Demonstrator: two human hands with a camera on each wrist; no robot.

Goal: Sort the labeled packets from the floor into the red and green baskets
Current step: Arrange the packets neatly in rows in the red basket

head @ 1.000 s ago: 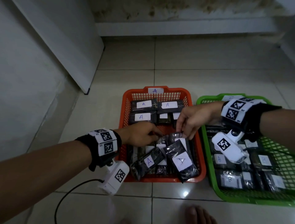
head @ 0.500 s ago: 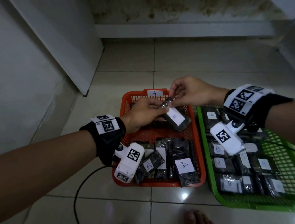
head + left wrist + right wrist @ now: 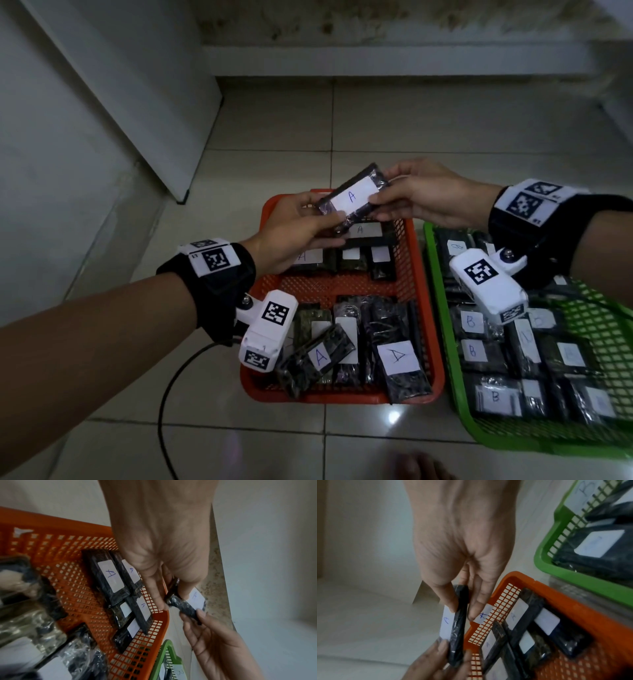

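Both hands hold one black packet [image 3: 352, 197] with a white "A" label above the far end of the red basket [image 3: 426, 301]. My left hand [image 3: 301, 229] pinches its near-left end, and my right hand [image 3: 411, 198] pinches its right end. In the left wrist view the packet [image 3: 187, 605] sits between my left thumb and fingers. In the right wrist view the packet [image 3: 458, 626] shows edge-on. The red basket holds several "A" packets [image 3: 397, 359]. The green basket [image 3: 445, 342] at the right holds several "B" packets [image 3: 493, 397].
A white wall panel [image 3: 113, 102] stands at the left and a white ledge [image 3: 394, 58] runs along the back. A black cable [image 3: 168, 394] trails over the floor tiles near my left arm. A bare foot [image 3: 421, 466] shows at the bottom edge.
A second ago both hands reached among the packets in the red basket. They lifted one "A" packet up and toward the basket's far end, turning its label face up.
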